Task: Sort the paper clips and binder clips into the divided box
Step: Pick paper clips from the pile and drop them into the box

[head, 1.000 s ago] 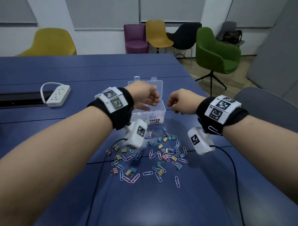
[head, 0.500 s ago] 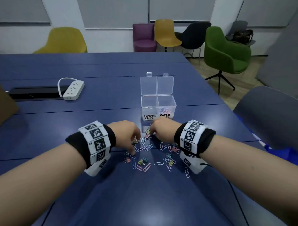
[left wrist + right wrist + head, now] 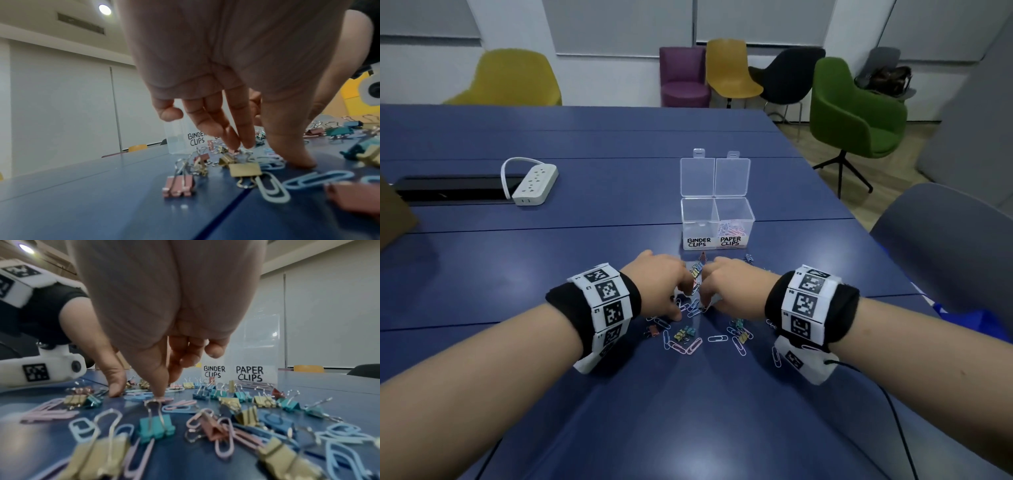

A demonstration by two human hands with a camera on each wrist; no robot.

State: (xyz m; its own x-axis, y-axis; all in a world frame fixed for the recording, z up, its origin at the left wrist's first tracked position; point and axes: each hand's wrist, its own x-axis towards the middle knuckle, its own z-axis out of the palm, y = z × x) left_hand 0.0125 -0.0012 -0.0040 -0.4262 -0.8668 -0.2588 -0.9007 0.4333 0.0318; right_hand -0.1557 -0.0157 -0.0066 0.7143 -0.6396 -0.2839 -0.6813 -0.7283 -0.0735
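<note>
Both hands' point(image 3: 658, 281) fingertips hidden among clips point(image 3: 690, 344)

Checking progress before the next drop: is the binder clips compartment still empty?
Looks empty: binder clips compartment shows only clear walls, while paper clips compartment holds colored clips.

The clear box point(image 3: 717, 219) has two white labels on its front. The left one says "BINDER CLIPS" point(image 3: 699, 242) and the right one says "PAPER CLIPS" point(image 3: 730, 241), both in black hand-drawn letters. The wrist bands point(image 3: 806, 301) have black-and-white square codes, with tiny marks beside them too small to read.
</note>
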